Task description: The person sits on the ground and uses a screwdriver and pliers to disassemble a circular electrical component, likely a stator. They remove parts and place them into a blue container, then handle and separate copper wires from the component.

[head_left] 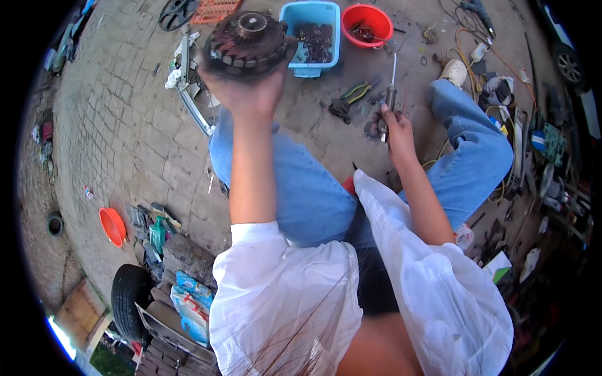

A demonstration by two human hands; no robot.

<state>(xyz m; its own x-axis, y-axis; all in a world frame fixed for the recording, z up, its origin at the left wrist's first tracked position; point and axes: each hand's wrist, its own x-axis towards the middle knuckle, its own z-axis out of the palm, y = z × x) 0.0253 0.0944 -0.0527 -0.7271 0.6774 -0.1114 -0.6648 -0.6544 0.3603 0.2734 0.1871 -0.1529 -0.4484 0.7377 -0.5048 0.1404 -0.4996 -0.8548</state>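
Observation:
My left hand (251, 94) is raised at the upper left, closed under a round, dark motor part (246, 47). This part has reddish-brown windings, metal blocks round its edge and a metal hub on top; slight motion blur softens it. To the right, my right hand (400, 133) grips a screwdriver (390, 95) by its dark handle, with the thin metal shaft pointing away from me. Pliers with yellow-green handles (357, 93) lie on the ground between my hands. Beside them is a small dark clump of scraps (339, 111).
Beyond my hands stand a light blue basin (310, 70) with dark pieces in it and a red basin (384, 39) with metal bits. An orange bowl (113, 226) and a tyre (130, 301) are at left. Cables and a power tool (478, 15) lie at far right.

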